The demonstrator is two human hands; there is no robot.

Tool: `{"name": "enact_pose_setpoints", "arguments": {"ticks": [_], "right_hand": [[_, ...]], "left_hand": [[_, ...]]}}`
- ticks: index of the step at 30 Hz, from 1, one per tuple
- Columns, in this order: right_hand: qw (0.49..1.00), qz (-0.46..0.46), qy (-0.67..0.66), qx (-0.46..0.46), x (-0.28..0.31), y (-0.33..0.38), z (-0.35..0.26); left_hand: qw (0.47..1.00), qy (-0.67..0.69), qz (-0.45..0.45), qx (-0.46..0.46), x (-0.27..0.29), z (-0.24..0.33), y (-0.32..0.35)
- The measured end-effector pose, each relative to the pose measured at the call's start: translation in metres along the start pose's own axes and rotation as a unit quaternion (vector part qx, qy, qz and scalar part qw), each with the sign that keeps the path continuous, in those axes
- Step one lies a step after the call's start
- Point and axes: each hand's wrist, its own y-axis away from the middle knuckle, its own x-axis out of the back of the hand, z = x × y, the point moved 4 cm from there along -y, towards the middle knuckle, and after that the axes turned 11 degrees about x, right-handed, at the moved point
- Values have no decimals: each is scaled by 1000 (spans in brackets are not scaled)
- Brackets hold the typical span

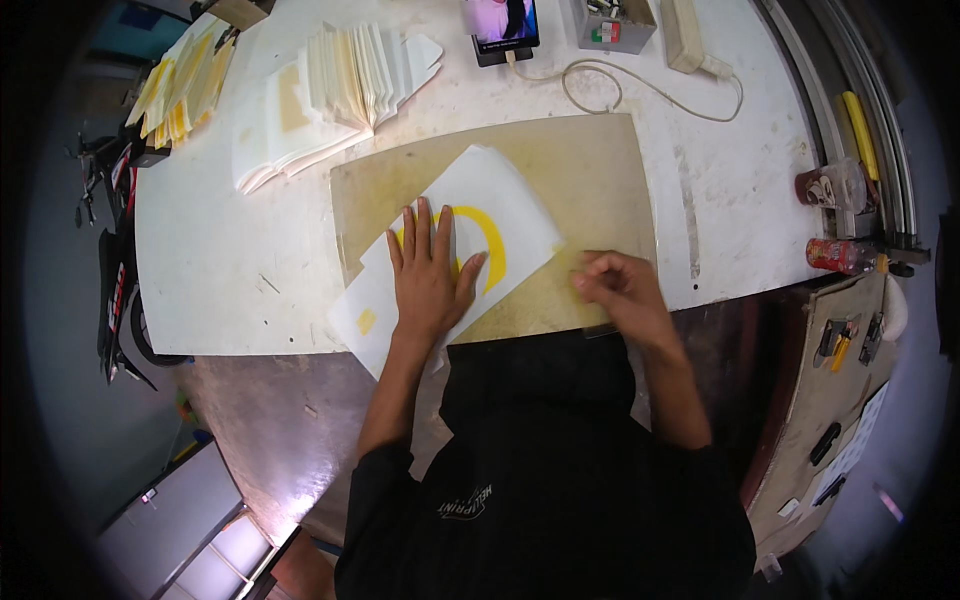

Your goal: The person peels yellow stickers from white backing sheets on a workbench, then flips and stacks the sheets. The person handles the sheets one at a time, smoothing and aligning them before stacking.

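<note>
A white sheet [515, 205] with a yellow curved shape [492, 240] and a small yellow patch [366, 321] lies at a slant on a yellowish translucent mat [590, 170]. My left hand [428, 275] rests flat on the sheet, fingers spread, covering part of the curved shape. Just right of the sheet's corner, over the mat, is my right hand [622, 290]. Its fingers are curled together in a pinch and slightly blurred. Whatever they may hold is too small or hidden to make out.
Fanned stacks of white sheets [345, 80] and yellow-marked sheets [190, 85] lie at the far left of the white table [220, 260]. A phone [503, 35] with a cable, a clear box [615, 25] and a power strip [682, 35] stand at the back. A red-labelled bottle [835, 256] lies at right.
</note>
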Motion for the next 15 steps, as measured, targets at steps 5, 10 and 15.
{"name": "enact_pose_setpoints", "arguments": {"ticks": [5,10,15], "right_hand": [[1000,-1,-3,23,-38,-22,1],[971,33,194,134,-52,-38,-11],[947,50,281,149,-60,-49,-24]], "left_hand": [[1000,-7,2,-19,-4,-3,1],[999,1,-17,-28,0,-10,2],[1000,11,-12,-26,3,-10,7]]}}
